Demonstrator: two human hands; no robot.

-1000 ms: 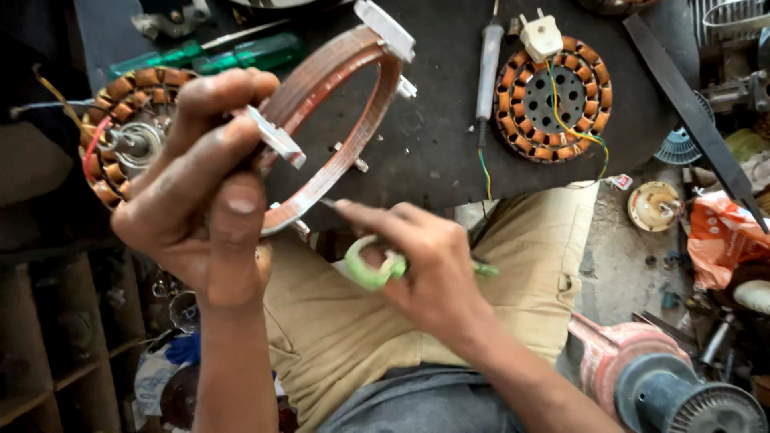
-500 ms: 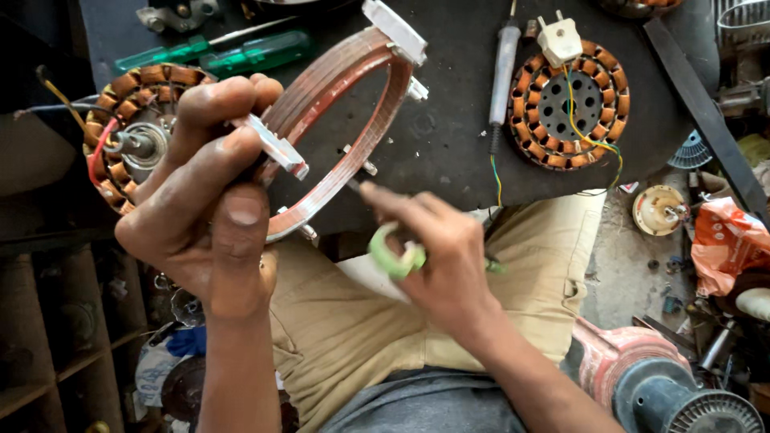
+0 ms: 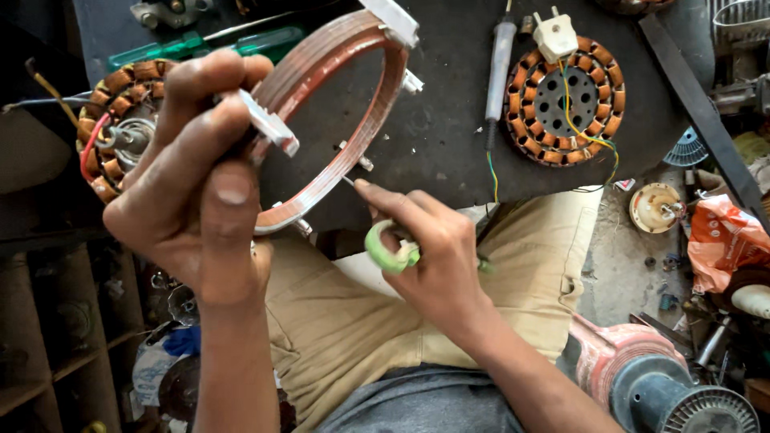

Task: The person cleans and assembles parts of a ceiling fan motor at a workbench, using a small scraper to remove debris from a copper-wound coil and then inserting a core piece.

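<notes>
A: Copper-coloured, that coil ring — where do you have it?

B: Raised just above the dark bench, my left hand clamped round its rim beside a white clip.

A: And the right hand?

B: I see it just below the ring, grip pinched on green-handled scissors, tip touching the ring's lower edge. A wound stator lies right of the ring.

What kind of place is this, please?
Probably a small repair workshop for fan motors: a wound stator and a soldering iron lie on the dark bench, and the left hand holds a copper coil ring.
</notes>
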